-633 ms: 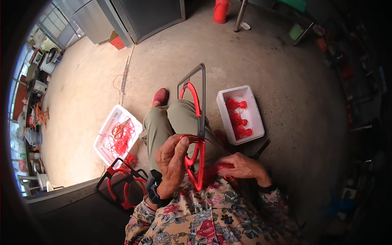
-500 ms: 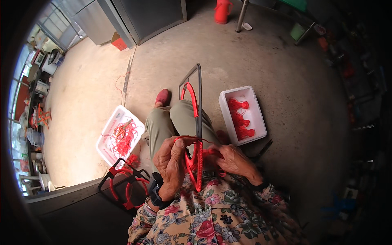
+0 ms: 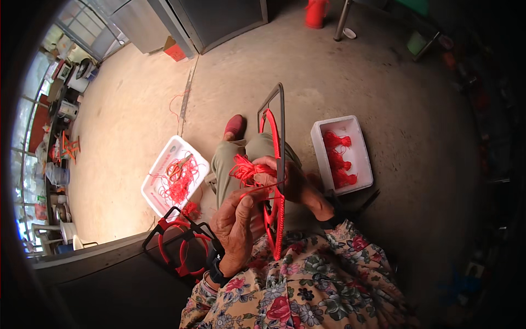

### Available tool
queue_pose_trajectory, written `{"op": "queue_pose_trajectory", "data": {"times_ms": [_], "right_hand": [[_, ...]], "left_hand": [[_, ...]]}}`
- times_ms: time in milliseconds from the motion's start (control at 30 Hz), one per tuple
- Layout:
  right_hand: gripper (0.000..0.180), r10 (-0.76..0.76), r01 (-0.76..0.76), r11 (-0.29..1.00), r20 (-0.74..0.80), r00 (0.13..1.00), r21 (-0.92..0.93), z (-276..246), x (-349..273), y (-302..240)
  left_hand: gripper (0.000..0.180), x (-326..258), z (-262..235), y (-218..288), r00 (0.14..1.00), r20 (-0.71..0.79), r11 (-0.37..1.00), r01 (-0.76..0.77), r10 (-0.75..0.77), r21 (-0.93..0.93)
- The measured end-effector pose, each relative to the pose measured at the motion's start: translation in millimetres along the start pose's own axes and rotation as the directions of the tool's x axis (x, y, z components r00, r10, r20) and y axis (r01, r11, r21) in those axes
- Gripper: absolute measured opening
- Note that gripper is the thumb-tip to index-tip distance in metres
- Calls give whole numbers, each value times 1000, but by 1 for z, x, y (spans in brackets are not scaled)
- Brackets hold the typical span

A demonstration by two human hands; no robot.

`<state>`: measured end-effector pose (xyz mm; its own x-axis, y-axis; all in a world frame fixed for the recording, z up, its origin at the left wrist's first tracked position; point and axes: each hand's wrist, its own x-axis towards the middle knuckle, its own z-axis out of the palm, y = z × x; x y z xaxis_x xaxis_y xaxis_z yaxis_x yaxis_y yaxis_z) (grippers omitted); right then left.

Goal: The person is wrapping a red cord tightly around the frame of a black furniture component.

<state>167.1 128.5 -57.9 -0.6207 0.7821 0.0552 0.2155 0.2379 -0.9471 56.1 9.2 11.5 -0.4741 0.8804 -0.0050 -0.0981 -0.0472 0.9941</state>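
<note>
A black metal frame [image 3: 282,127], its near part wrapped in coils of red cord [image 3: 279,233], stands upright over my lap. My left hand [image 3: 234,223] is closed in a pinch on a strand of red cord, beside the frame's left side. Reaching past the frame from the right, my right hand [image 3: 298,183] has its fingertips on the frame's left side, closed around a loose bundle of red cord [image 3: 245,171]. Part of that hand is hidden behind the frame. The strand runs from the left fingers towards the frame.
A white tray [image 3: 152,193] on my left holds tangled red cord and orange-handled scissors [image 3: 176,171]. On the right stands a white foam box [image 3: 366,164] with red cord bundles. Another black-and-red frame [image 3: 183,271] lies at lower left. A red flask [image 3: 315,13] stands far off.
My right hand has moved from the frame's right side to its left with the cord bundle. My left hand has come slightly lower, still pinching the strand. The whole view has shifted a little.
</note>
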Motion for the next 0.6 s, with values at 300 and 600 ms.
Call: {"op": "queue_pose_trajectory", "data": {"times_ms": [300,600], "right_hand": [[34,-41,-21,953,197,979,303,-10,0,13],[33,-37,-5,979,197,980,206,-29,-14,18]], "left_hand": [[15,14,-10,-11,998,-35,990,48,-43,133],[15,28,-3,-23,986,166,995,-15,-1,98]]}}
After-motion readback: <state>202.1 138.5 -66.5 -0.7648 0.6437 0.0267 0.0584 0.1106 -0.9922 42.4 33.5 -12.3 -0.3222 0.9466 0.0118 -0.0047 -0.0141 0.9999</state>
